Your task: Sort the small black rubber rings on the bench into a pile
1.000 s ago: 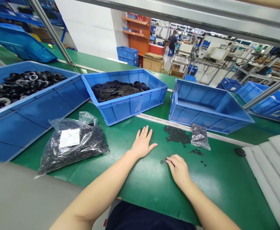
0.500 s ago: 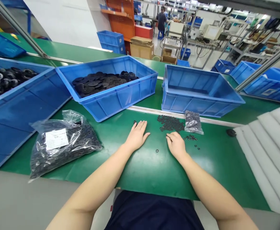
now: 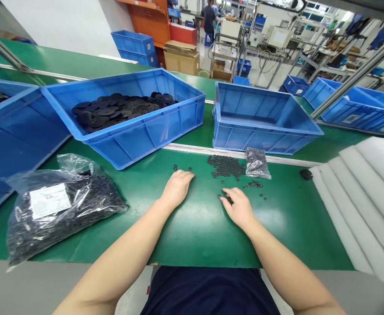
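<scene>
My left hand (image 3: 177, 189) rests on the green tabletop, its fingers curled down and pressed together. Whatever may lie under its fingertips is hidden. Just beyond it are a few small black rings (image 3: 190, 169). My right hand (image 3: 239, 206) hovers low over the table with thumb and forefinger apart. A single black ring (image 3: 219, 196) lies right at its thumb tip. Past that hand spreads a flat pile of black rings (image 3: 226, 166), with a smaller loose group (image 3: 255, 184) to its right. A small clear bag of dark parts (image 3: 257, 162) lies beside the pile.
A large clear bag of black parts (image 3: 67, 214) with a white label sits on the left. Behind stand a blue bin (image 3: 146, 135) of black discs and another blue bin (image 3: 264, 138). White foam sheets (image 3: 352, 201) are stacked at right, near a black round piece (image 3: 306, 174).
The view has shifted, moving the scene leftward. My left fingers have gone from spread flat to curled. My right thumb and forefinger have parted. The lone ring between the hands has left its earlier spot.
</scene>
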Motion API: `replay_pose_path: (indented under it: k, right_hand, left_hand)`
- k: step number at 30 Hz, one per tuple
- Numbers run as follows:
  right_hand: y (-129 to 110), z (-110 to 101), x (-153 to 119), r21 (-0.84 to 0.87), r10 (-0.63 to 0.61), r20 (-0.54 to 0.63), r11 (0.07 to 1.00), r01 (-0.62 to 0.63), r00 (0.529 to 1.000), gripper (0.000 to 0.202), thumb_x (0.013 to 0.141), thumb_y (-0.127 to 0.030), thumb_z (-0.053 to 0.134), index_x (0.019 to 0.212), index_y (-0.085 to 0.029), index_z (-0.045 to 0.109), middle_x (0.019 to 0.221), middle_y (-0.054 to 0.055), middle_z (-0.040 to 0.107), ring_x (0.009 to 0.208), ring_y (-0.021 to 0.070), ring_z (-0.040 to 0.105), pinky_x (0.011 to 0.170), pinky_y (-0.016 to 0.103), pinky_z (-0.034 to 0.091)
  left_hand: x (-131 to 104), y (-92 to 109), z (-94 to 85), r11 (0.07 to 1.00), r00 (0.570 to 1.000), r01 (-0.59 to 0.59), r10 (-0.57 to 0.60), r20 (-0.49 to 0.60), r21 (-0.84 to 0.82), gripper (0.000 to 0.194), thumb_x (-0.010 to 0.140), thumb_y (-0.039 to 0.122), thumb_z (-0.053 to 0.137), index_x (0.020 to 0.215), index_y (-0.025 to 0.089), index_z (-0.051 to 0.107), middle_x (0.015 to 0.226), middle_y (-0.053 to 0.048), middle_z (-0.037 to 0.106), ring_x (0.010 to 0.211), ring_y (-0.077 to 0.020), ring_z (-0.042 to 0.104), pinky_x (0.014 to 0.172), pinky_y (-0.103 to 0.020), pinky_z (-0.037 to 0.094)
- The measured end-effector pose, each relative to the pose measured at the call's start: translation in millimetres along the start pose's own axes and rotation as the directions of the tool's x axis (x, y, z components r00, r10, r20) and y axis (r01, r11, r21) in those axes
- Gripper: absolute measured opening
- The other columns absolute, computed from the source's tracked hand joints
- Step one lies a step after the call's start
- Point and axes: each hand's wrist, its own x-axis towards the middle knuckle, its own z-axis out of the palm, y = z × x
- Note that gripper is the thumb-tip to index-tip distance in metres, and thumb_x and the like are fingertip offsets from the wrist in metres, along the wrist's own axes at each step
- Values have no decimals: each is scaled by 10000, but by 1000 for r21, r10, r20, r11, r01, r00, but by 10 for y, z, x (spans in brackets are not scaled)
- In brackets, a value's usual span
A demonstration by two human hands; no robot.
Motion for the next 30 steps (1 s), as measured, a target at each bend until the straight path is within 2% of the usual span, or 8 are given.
replay_pose_path:
  k: [4,9,12,14,17,19,23,30]
  right_hand:
    - [383,-219,-33,-131,145,-175,977,-169,974,309,974,-339,502,1114,-162,713,874,91,665,826,216,611,825,353,509]
    - [572,-266,0,-112,182,-155,973,-200,971,300,968,-323,480,935,-181,742,897,97,686,844,217,638,831,349,515]
    - [429,-239,72,-82,189,-127,976,-200,974,260,944,-307,511,898,-174,729,870,93,687,813,222,645,806,357,524]
    - [251,-217,118,-22,139,-56,990,-140,989,228,944,-291,532,893,-173,721,849,81,682,792,210,645,784,341,527]
    - [-6,-155,147,70,-2,58,998,-2,998,197,966,-268,539,937,-189,717,880,70,686,819,192,649,780,313,526]
    - [-100,-89,135,73,-69,73,995,64,995,199,977,-258,533,957,-197,721,901,73,690,839,194,651,789,319,526]
    - [-107,21,84,47,-121,6,992,121,993,203,979,-239,540,952,-193,736,871,74,691,816,194,644,786,340,533]
    - [-135,-11,49,18,-182,13,983,182,983,199,973,-208,547,959,-178,743,851,77,681,808,186,620,757,346,523]
  left_hand:
    - [-32,70,11,998,998,-67,67,-5,8,307,1009,213,419,1107,130,697,1010,-120,727,934,-241,644,890,-410,547]
    - [69,321,100,993,993,-103,105,46,-51,249,993,181,468,1096,134,689,974,-114,721,918,-231,644,889,-400,538]
    - [210,467,178,986,990,-56,76,121,-158,172,937,137,569,1050,159,697,954,-92,721,909,-217,661,884,-378,538]
    - [283,496,215,967,990,30,6,141,-253,164,884,94,632,1014,166,702,910,-61,718,867,-194,672,843,-332,543]
    - [293,421,233,933,987,148,-120,103,-329,127,833,72,692,916,167,705,845,-30,696,798,-165,662,789,-289,537]
    - [241,335,221,931,986,165,-156,54,-326,83,840,92,697,863,172,702,851,-32,685,810,-165,653,802,-291,531]
    - [147,247,165,934,988,152,-156,14,-322,86,910,142,631,881,173,705,880,-47,685,857,-179,647,837,-312,522]
    - [152,347,47,947,993,82,-51,106,-311,90,930,196,628,913,157,707,886,-62,668,862,-196,633,830,-330,517]
